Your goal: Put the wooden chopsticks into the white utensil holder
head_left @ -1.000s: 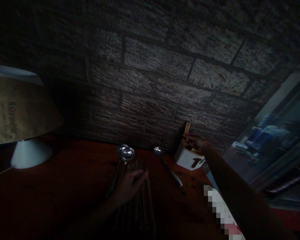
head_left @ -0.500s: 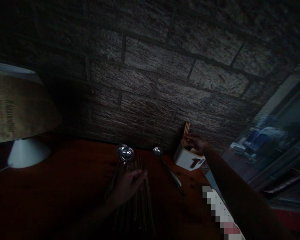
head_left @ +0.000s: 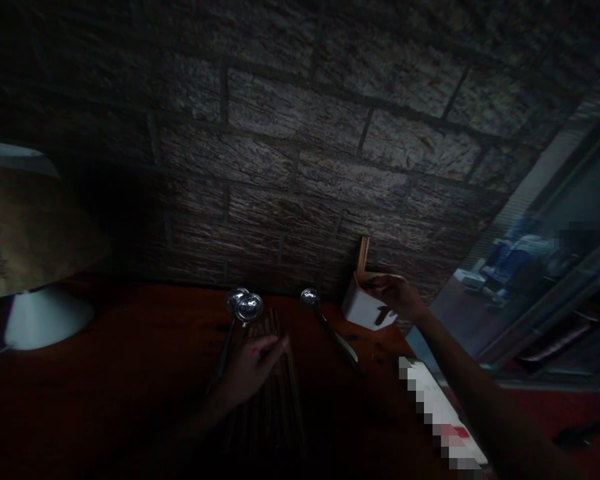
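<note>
Several thin chopsticks (head_left: 293, 400) lie side by side on the dark reddish wooden table. My left hand (head_left: 250, 370) rests over them, thumb and forefinger slightly apart; its other fingers are hard to see in the dim light. At the right, against the wall, stands a white angular holder (head_left: 363, 310) with a dark mark on its front. A few upright chopsticks (head_left: 363, 257) poke out of its left side. My right hand (head_left: 395, 293) is over the holder's opening, fingers bent and loosely apart beside those chopsticks. Its fingertips are shadowed, and I see nothing held in them.
Two shiny ladles (head_left: 249, 307) lie left of the chopsticks, their bowls overlapping. Another ladle (head_left: 310, 297) lies between my hands. A lamp (head_left: 45, 317) stands on the left, and a partly blurred white sheet (head_left: 440, 407) lies at the right edge. Behind is a stone-block wall (head_left: 300, 127).
My right hand has come off the upright chopsticks and moved slightly right and down, over the holder's opening. My left hand stays on the lying chopsticks. The view has shifted a little.
</note>
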Available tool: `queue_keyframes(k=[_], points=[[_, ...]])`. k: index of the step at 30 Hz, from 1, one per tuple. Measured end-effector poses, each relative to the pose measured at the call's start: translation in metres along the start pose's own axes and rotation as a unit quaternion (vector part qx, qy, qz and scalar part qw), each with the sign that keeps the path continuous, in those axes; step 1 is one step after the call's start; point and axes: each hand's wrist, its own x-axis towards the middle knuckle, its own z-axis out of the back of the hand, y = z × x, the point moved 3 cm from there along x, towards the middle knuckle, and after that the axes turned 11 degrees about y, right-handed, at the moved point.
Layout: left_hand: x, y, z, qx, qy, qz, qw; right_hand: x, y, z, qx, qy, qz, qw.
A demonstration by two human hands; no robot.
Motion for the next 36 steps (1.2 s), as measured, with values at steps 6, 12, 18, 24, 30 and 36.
queue_keyframes(k=[6, 12, 18, 24, 30, 36], points=[[0.004, 0.008, -0.003, 0.011, -0.002, 0.006, 1.0, -0.022, 0.001, -0.022, -0.121, 0.049, 0.01, 0.991], [0.006, 0.009, 0.001, 0.046, -0.022, 0.003, 0.999, -0.029, 0.014, -0.028, -0.153, 0.035, 0.024, 0.987], [0.007, 0.011, 0.002, 0.059, -0.018, 0.042, 0.997, -0.037, 0.03, -0.019, -0.192, 0.019, 0.022, 0.981], [0.009, 0.02, 0.002, 0.078, -0.019, 0.063, 0.995, 0.007, 0.055, 0.0, -0.113, -0.06, 0.037, 0.991], [0.011, 0.023, 0.002, 0.075, -0.036, 0.06, 0.995, 0.032, 0.042, -0.025, 0.141, 0.088, 0.03, 0.986], [0.01, 0.034, -0.004, 0.04, -0.023, 0.096, 0.994, 0.039, 0.039, -0.03, 0.178, 0.131, 0.017, 0.975]])
